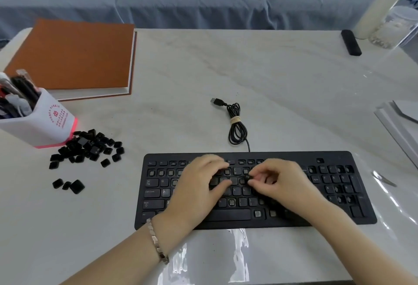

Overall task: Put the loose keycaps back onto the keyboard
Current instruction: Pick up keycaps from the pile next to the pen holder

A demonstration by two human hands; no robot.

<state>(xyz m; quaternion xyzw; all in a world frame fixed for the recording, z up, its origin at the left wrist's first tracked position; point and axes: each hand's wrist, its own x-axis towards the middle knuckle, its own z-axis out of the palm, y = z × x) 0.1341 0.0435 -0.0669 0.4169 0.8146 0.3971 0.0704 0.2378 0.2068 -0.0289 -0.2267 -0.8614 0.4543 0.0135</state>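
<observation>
- Risk: your right hand [278,183] pinches one small keycap [248,177] at the fingertips only. If it goes down tilted or over the wrong slot, it likely won't clip, or it could pop away.
- Risk: many slots on the keyboard [339,214] look bare, so a mix-up is easy. Check the legend first; it's unreadable here.
- Your left hand [199,185] rests on the middle keys, fingers loosely bent, nothing visible in it. Leaning there could shift the board.
- The held keycap sits just above the upper-middle rows, between both hands.
- The spare pile [88,146] lies well left, beside the pen pot [45,124].
</observation>
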